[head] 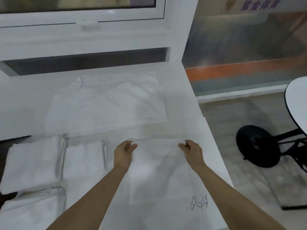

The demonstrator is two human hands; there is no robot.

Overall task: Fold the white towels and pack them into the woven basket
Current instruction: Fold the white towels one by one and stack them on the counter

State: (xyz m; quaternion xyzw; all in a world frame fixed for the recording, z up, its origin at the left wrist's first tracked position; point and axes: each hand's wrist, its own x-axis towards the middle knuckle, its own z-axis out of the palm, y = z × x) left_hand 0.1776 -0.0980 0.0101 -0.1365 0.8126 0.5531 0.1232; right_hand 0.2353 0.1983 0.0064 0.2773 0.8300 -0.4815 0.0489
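Note:
A white towel lies spread on the white table in front of me. My left hand pinches its far left corner and my right hand pinches its far right corner, both at the towel's far edge. A heap of loose white towels sits further back on the table. Folded white towels lie at the left: one beside my left hand, a larger one further left, another at the near left. No woven basket is in view.
The table's right edge runs diagonally past my right hand. Beyond it on the floor stands a round white table with a black base. A white window frame rises behind the table. Scribbled marks show on the tabletop.

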